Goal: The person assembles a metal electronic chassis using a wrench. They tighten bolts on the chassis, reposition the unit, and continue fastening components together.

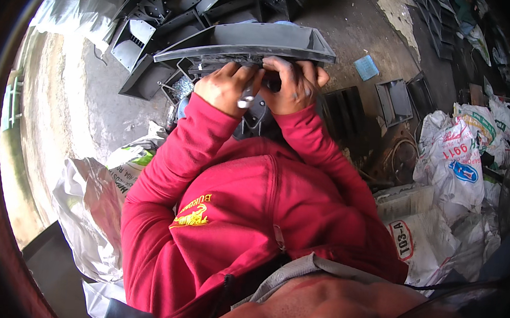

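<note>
black tray (pixel 249 36) lies crosswise just beyond the hands, its near edge at their fingers, probably so both can reach it together. left hand (pixel 227 87) and right hand (pixel 291 86) sit side by side, fingers curled, perhaps to steady that edge at two points; what the fingertips meet is hidden, so i cannot tell either grip. other trays (pixel 145 80) are heaped to the left, and white sacks (pixel 453 152) flank the person, seemingly keeping the middle free.
</note>
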Available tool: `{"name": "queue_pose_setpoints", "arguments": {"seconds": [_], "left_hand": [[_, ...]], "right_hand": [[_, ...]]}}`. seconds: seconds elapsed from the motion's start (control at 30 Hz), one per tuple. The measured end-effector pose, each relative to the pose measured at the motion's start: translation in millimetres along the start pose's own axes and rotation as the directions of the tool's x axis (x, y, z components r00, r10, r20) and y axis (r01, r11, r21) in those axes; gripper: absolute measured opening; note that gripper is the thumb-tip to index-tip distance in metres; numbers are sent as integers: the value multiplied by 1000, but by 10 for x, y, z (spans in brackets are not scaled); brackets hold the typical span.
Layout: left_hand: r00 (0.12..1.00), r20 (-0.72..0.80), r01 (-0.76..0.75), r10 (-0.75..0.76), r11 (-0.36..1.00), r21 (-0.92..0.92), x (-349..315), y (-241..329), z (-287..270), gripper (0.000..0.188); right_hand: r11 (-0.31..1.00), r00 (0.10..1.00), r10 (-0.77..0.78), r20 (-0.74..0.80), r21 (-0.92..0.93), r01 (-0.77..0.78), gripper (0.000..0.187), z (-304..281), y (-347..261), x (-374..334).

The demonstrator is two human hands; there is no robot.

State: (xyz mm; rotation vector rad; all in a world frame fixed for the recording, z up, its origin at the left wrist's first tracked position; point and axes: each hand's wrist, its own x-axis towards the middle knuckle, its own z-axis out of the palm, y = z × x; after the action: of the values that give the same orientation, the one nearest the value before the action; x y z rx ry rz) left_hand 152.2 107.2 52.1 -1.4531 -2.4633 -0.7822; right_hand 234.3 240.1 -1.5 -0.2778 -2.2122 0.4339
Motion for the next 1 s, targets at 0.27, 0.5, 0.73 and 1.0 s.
{"name": "queue_pose_setpoints", "arguments": {"seconds": [0.27, 0.5, 0.73, 1.0], "left_hand": [[949, 302, -171, 90, 952, 254, 269, 167, 33, 18], [981, -63, -188, 182, 977, -100, -47, -347, 149, 23], [960, 149, 278, -237, 747, -604, -197, -365, 176, 22], [877, 341, 467, -338, 435, -770, -233, -432, 167, 35]], "right_hand": [[1000, 1000, 26, 2, 16, -26, 39, -3, 92, -54], [999, 999, -19, -47, -37, 18, 38, 91, 88, -80], [999, 1000, -7, -16, -33, 7, 41, 91, 89, -93], [992, 999, -45, 1, -115, 44, 43, 65, 70, -82]]}}
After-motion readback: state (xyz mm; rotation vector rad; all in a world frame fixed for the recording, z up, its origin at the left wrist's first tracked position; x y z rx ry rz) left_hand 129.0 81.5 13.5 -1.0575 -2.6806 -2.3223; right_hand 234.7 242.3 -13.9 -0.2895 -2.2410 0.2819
